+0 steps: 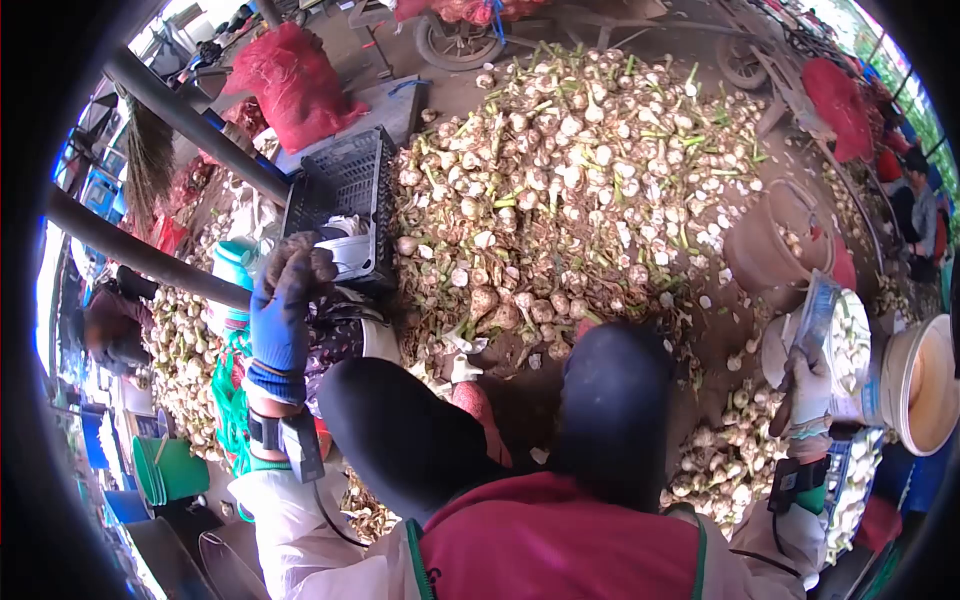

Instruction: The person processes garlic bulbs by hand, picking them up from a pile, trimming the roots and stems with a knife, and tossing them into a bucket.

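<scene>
My left hand (282,305), in a blue glove with dark, soiled fingers, is raised at the left, fingers curled together. Whatever they may hold is hidden. Just beyond it stands a black plastic crate (335,185) with a white container (350,255) at its near end. On the right, my right hand (806,385), in a pale glove with dark fingertips, has its fingers bent beside a bucket of white garlic (850,340). I cannot make out what is in these fingers. A large heap of garlic bulbs (560,170) with cut stems and dry skins spreads before my knees.
Dark poles (150,245) cross the left side. A brown tub (775,235) and a pale bucket (920,385) stand at the right. Red mesh sacks (290,90) and a cart wheel (458,42) are at the back. A green bucket (170,470) sits lower left. Other people are nearby.
</scene>
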Demonstrator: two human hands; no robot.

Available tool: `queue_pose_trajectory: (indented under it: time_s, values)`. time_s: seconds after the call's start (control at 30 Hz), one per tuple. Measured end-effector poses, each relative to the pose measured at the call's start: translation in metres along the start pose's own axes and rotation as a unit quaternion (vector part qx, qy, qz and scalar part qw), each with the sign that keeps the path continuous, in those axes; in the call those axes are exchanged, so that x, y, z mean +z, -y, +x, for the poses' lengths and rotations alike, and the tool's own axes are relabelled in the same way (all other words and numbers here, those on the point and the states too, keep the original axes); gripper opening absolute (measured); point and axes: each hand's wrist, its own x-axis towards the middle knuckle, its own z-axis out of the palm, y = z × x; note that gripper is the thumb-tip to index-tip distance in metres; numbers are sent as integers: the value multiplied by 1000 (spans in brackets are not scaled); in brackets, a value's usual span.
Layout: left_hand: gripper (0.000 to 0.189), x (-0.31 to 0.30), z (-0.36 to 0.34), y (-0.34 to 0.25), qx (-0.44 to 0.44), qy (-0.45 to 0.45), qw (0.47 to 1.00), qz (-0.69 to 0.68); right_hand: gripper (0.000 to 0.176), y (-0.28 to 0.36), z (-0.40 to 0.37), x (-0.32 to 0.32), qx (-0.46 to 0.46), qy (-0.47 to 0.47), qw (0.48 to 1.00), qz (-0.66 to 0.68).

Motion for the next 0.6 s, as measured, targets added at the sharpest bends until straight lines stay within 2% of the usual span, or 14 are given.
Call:
queue_pose_trajectory:
  time_s: [0.03, 0.07, 0.1, 0.17, 0.23, 0.3, 0.33, 0.37, 0.4, 0.43, 0.5, 0.53, 0.6]
  values:
    - [25, 7, 6, 6, -12, 1, 1000, 11, 19, -30, 27, -2, -47, -7, 998, -48]
    - [24, 16, 13, 18, -29, -4, 999, -29, 20, -30, 37, 5, -46, 7, 996, -76]
    - [21, 18, 22, 27, -26, 53, 998, -16, 22, -29, 45, 15, -44, 21, 994, -102]
    - [19, 40, 34, 59, -76, -8, 997, -17, 22, -21, 58, 41, -29, 32, 992, -121]
    - [19, 70, 42, 80, -183, -9, 980, 82, 22, -17, 61, 67, -11, 40, 989, -143]
    - [20, 94, 51, 152, -110, 43, 986, 116, 23, -18, 60, 86, 51, 100, 991, -66]
    - [29, 97, 54, 211, -43, 71, 974, 209, 21, -30, 62, 93, 53, 112, 990, -68]
    - [38, 100, 53, 254, 24, 98, 949, 298, 19, -67, 69, 87, 32, 122, 985, -120]
    - [50, 113, 50, 262, -20, 139, 890, 434, 18, -63, 64, 94, 78, 135, 983, -97]
    - [61, 129, 48, 271, -63, 179, 807, 559, 17, -58, 60, 102, 123, 145, 979, -73]
    - [82, 150, 38, 298, -56, 258, 687, 677, 16, -71, 59, 107, 156, 145, 973, -86]
    - [86, 152, 36, 315, -92, 322, 662, 670, 15, -79, 59, 108, 184, 143, 968, -98]
    - [78, 151, 5, 363, -70, 263, 675, 686, 15, -100, 62, 109, 201, 142, 964, -100]
